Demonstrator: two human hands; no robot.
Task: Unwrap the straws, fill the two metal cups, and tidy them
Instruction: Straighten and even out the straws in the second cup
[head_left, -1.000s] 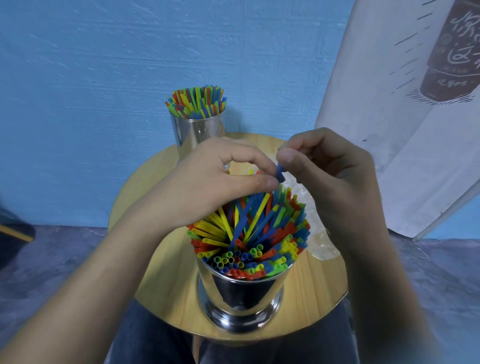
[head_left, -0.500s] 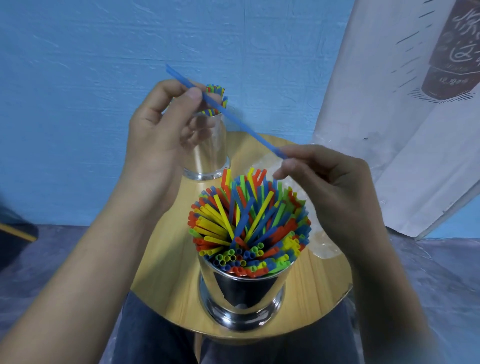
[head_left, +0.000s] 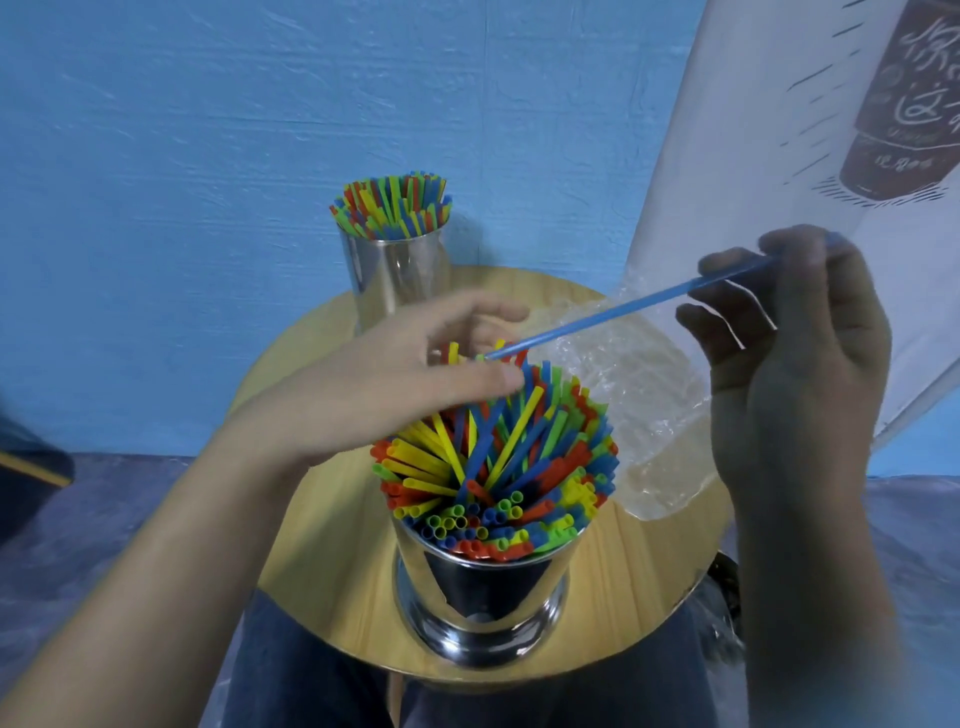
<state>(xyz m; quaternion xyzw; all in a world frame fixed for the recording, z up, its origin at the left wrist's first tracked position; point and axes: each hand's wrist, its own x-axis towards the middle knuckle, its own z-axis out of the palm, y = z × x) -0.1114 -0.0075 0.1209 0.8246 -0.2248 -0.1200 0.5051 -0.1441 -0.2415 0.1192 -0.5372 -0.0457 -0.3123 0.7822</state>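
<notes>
Head camera looks down on a small round wooden table (head_left: 332, 545) over the person's lap. The right hand (head_left: 795, 374) is raised at about 2 o'clock from the table's middle. Its grip is pinched on the upper end of a single blue straw (head_left: 623, 306) between thumb and forefinger, and the other fingers fan out loosely. That straw slants down toward 8 o'clock. Its lower tip ends above the far edge of the near metal cup (head_left: 483, 587), between the thumb and fingers of the left hand (head_left: 395, 384).

The left hand's grip is released, with the fingers stretched out and relaxed. The thumb lies across the tops of the coloured straws (head_left: 493, 467) packed in that cup. I can't tell whether the hand touches the blue straw.

The near cup stands at the table's 6 o'clock edge, its straws splayed and crossing. A second metal cup (head_left: 400, 280) stands at 12 o'clock, and its bundle of straws (head_left: 392, 208) is upright and even. Crumpled clear plastic wrapping (head_left: 639, 415) lies at 3 o'clock. A blue wall (head_left: 156, 156) stands behind the table, and a white printed banner (head_left: 779, 130) hangs at 1 o'clock.
</notes>
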